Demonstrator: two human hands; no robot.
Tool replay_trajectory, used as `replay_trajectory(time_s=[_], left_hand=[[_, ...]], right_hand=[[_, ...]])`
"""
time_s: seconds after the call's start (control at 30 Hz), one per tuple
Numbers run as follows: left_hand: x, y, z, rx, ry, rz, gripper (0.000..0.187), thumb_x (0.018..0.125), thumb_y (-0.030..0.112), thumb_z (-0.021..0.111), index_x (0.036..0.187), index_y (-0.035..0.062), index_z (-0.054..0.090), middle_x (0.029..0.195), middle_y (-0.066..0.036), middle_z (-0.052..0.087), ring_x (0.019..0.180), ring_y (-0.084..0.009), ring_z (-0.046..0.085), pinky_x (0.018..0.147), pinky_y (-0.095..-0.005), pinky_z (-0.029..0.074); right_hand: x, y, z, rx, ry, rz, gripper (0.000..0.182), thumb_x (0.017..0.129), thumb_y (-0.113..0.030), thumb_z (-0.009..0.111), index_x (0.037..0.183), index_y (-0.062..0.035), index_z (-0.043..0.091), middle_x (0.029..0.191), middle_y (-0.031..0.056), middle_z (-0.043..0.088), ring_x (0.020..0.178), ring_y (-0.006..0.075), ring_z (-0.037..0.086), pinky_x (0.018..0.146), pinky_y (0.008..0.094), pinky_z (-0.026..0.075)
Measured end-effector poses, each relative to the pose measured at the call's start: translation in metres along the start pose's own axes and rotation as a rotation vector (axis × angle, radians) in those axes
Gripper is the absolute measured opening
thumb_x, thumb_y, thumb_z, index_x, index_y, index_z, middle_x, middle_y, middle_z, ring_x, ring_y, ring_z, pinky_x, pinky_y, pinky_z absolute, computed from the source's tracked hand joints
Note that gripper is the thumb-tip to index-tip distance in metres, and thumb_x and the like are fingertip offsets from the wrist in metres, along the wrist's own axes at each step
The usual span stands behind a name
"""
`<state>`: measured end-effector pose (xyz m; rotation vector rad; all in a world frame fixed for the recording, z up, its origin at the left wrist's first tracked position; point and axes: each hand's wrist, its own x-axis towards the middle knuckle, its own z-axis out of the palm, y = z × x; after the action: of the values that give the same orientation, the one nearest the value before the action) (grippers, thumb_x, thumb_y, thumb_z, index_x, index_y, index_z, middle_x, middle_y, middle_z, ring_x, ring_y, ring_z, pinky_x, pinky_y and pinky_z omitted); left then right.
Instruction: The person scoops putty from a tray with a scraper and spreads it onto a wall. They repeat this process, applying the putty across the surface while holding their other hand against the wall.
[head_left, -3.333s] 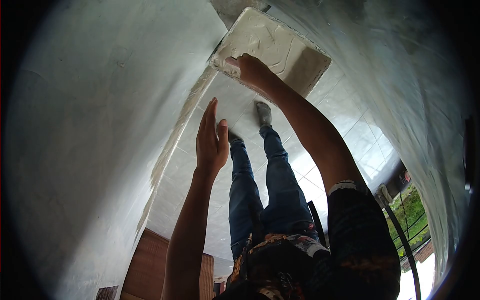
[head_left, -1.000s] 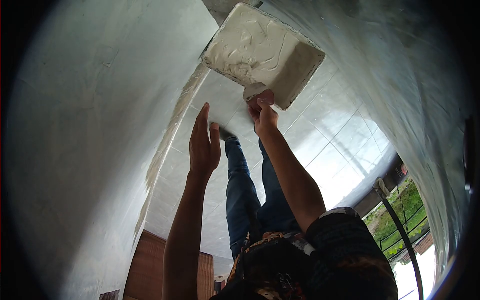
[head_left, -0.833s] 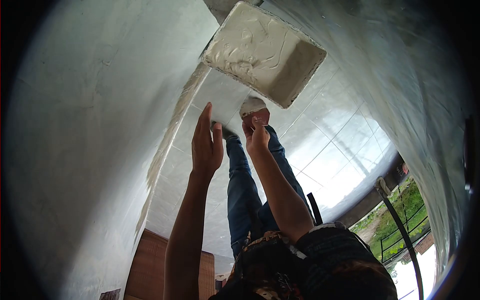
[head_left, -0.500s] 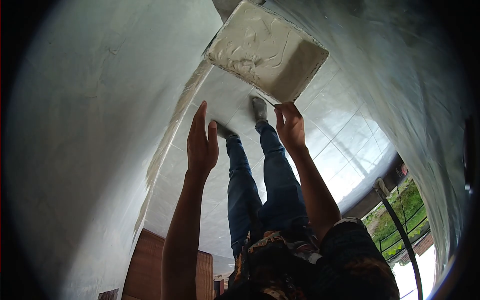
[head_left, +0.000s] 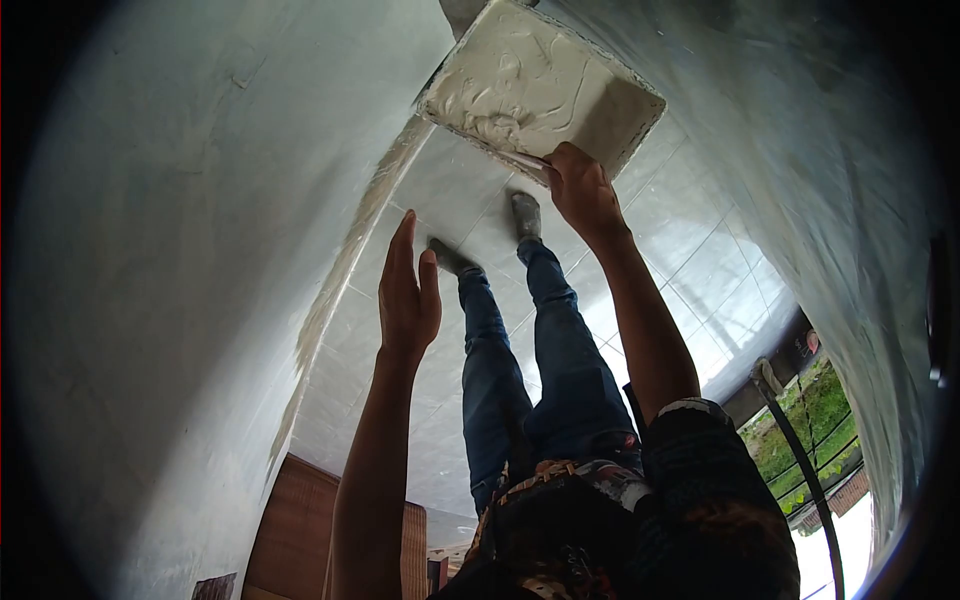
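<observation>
My right hand (head_left: 587, 198) is closed on a putty knife (head_left: 524, 160), whose thin pale blade points left along the near edge of a shallow square tray (head_left: 652, 103). Thick cream-coloured putty (head_left: 515, 75) with ridges and swirls fills most of the tray, and its right part is in shadow. My fingers wrap the tool's handle and hide it. Lower and to the left, my left hand (head_left: 407, 295) is held up open, fingers stretched out and thumb apart, with nothing in it. It is between the wall and my legs.
A smooth grey-white wall (head_left: 170, 240) rises on the left, a rough beige strip (head_left: 350, 245) running along its foot. My shoes stand on grey floor tiles (head_left: 480, 200) below the tray. Brown wooden furniture (head_left: 290, 530) is at lower left, a black hose-like line (head_left: 808, 470) at lower right.
My right hand has moved up to the tray's near edge, bringing the putty knife's blade up against it. My left hand has hardly moved.
</observation>
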<state>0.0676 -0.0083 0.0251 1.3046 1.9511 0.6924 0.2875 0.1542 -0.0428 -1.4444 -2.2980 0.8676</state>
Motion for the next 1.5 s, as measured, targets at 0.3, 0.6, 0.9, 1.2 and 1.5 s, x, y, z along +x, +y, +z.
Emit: replay_trajectory(time_s=[0.3, 0.6, 0.9, 1.2, 1.5], left_hand=[[0.003, 0.005, 0.007, -0.056, -0.007, -0.062, 0.058, 0.109, 0.041, 0.034, 0.152, 0.0028, 0.037, 0.153, -0.021, 0.044, 0.143, -0.035, 0.042, 0.118, -0.0458, 0.031], [0.007, 0.008, 0.014, -0.07, -0.013, -0.036, 0.059, 0.109, 0.041, 0.034, 0.151, -0.0002, 0.037, 0.151, -0.024, 0.044, 0.142, -0.0366, 0.042, 0.117, -0.0461, 0.031], [0.003, 0.004, 0.012, -0.062, 0.005, -0.017, 0.057, 0.109, 0.039, 0.034, 0.15, -0.0003, 0.039, 0.15, -0.025, 0.046, 0.14, -0.0375, 0.044, 0.117, -0.0464, 0.032], [-0.008, -0.001, 0.01, -0.068, 0.002, -0.058, 0.055, 0.109, 0.036, 0.035, 0.149, -0.0005, 0.039, 0.149, -0.025, 0.047, 0.14, -0.0376, 0.045, 0.116, -0.0466, 0.034], [-0.012, -0.004, 0.005, -0.06, 0.017, -0.032, 0.054, 0.109, 0.035, 0.035, 0.15, -0.0013, 0.039, 0.149, -0.025, 0.046, 0.14, -0.0378, 0.045, 0.116, -0.0464, 0.034]], right_hand=[[0.005, 0.037, 0.047, -0.035, -0.156, 0.033, 0.009, 0.089, -0.007, 0.058, 0.088, -0.0019, 0.066, 0.093, 0.0159, 0.064, 0.09, 0.0401, 0.066, 0.08, 0.049, 0.054], [0.088, 0.003, 0.045, -0.052, -0.247, 0.176, 0.016, 0.09, -0.009, 0.058, 0.098, 0.0012, 0.067, 0.099, 0.0253, 0.068, 0.098, 0.041, 0.069, 0.087, 0.0471, 0.056], [0.096, 0.029, 0.081, -0.073, -0.199, 0.139, 0.023, 0.095, -0.014, 0.053, 0.105, 0.0027, 0.067, 0.095, 0.0285, 0.069, 0.092, 0.0431, 0.069, 0.083, 0.0518, 0.054], [0.098, 0.024, 0.069, -0.088, -0.402, 0.008, 0.022, 0.089, -0.007, 0.057, 0.106, 0.0014, 0.068, 0.096, 0.0248, 0.072, 0.091, 0.0384, 0.071, 0.084, 0.0469, 0.054], [0.115, 0.053, 0.037, -0.11, -0.682, 0.124, 0.025, 0.09, -0.013, 0.055, 0.106, 0.0011, 0.068, 0.1, 0.023, 0.071, 0.094, 0.0339, 0.07, 0.081, 0.0441, 0.054]])
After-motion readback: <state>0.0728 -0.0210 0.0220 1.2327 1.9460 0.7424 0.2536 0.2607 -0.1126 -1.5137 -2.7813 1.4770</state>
